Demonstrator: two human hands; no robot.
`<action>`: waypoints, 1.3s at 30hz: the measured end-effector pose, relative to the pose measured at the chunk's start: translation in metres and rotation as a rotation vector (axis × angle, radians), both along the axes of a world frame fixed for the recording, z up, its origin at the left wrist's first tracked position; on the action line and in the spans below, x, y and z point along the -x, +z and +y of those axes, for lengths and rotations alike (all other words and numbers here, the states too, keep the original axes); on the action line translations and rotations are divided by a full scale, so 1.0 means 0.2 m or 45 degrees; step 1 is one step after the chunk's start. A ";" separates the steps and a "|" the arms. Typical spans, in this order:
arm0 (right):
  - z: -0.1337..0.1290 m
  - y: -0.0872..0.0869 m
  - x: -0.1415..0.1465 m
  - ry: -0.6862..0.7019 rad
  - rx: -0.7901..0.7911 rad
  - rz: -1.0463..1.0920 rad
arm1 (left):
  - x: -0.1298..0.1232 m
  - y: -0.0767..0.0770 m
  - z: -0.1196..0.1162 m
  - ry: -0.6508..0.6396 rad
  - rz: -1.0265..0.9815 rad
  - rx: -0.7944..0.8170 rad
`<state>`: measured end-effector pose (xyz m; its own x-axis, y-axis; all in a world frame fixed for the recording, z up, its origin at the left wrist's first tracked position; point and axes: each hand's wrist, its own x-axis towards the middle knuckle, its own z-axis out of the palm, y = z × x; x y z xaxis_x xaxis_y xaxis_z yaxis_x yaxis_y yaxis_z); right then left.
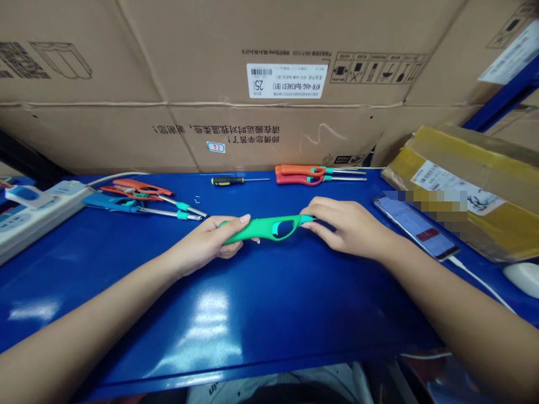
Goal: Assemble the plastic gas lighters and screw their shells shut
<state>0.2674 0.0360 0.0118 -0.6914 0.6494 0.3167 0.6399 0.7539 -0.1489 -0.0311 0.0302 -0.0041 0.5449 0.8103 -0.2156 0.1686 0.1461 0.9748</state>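
Observation:
A green long-necked lighter [261, 228] with a teal trigger and collar is held level above the blue table. My left hand [223, 235] is wrapped round its handle end, thumb on top. At the other end, my right hand [343, 224] pinches the neck by the teal collar and hides most of the metal tube. Behind my hands lies a black and yellow screwdriver [227, 180]. To its right rest an orange lighter [295, 170] and a red lighter [295, 178], side by side. Left of my left hand are a blue lighter [112, 202] and orange-red lighter parts [143, 188].
A white power strip [50, 213] stands at the left edge of the blue table [295, 314]. On the right are a phone [416, 227] on a white cable, a taped carton [463, 191] and a white rounded object [522, 279]. Large cardboard [202, 67] walls off the back.

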 end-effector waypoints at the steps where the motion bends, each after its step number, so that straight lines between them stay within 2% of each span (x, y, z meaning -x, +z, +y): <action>1: 0.00 -0.01 0.00 0.010 -0.038 -0.013 | 0.00 0.00 0.00 -0.004 0.015 -0.018; 4: -0.01 -0.03 0.01 0.015 -0.154 -0.044 | 0.00 0.00 -0.01 -0.021 0.070 -0.074; 8: -0.02 -0.05 0.02 0.023 -0.188 -0.024 | 0.00 0.01 -0.02 -0.043 0.134 -0.122; 12: -0.01 -0.05 0.03 0.016 -0.141 -0.021 | 0.00 0.03 -0.02 -0.035 0.170 -0.140; 16: -0.01 -0.02 0.03 -0.010 0.003 -0.038 | -0.01 0.02 -0.02 -0.002 0.171 -0.135; 20: -0.01 0.04 0.01 -0.048 0.140 -0.021 | -0.02 0.01 0.00 0.112 0.181 -0.203; 23: 0.00 0.07 -0.03 -0.109 0.167 -0.017 | 0.02 0.05 0.03 0.279 0.224 -0.336; 25: 0.02 0.07 -0.06 -0.127 0.193 -0.014 | 0.08 0.09 0.07 0.392 0.314 -0.469; 27: 0.04 0.07 -0.08 -0.132 0.234 -0.006 | 0.18 0.14 0.12 0.511 0.668 -0.806; 29: 0.05 0.05 -0.08 -0.143 0.294 -0.001 | 0.28 0.18 0.18 0.548 1.105 -0.989; 31: 0.06 0.03 -0.07 -0.150 0.366 -0.005 | 0.38 0.20 0.22 0.590 1.223 -0.968; 34: 0.06 0.00 -0.06 -0.140 0.475 -0.014 | 0.45 0.16 0.27 0.619 1.289 -0.916; 39: 0.06 -0.01 -0.05 -0.142 0.567 -0.023 | 0.44 0.07 0.29 0.600 1.288 -0.814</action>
